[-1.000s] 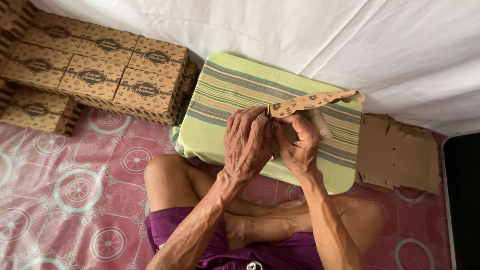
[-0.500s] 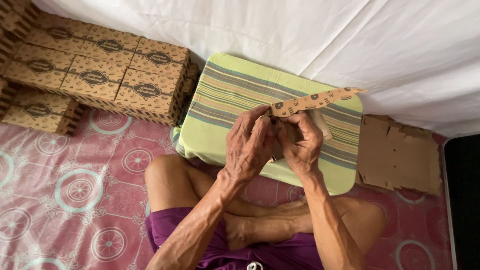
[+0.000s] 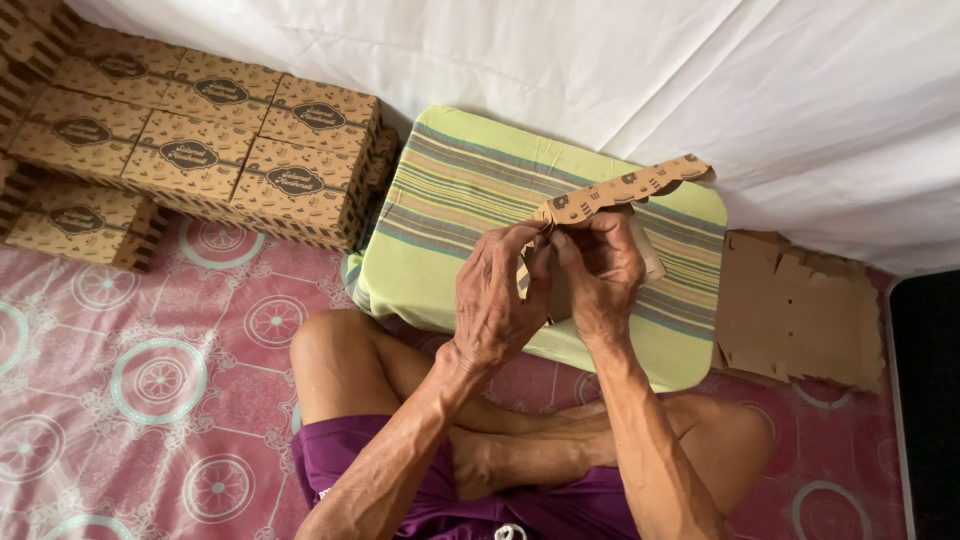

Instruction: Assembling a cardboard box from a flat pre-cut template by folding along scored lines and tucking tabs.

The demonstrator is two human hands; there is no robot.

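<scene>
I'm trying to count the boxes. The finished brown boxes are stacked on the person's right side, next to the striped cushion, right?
Not quite. The head view shows the stack of finished brown boxes on the person's left side, next to the striped cushion. On the right lies a pile of flat cardboard blanks. Both hands, left hand and right hand, hold a half-folded box.

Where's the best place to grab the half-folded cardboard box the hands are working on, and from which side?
Grip the scalloped flap near its free right end, coming from above right. It juts out clear over the striped cushion, while the left hand and right hand cover the box body.
</scene>
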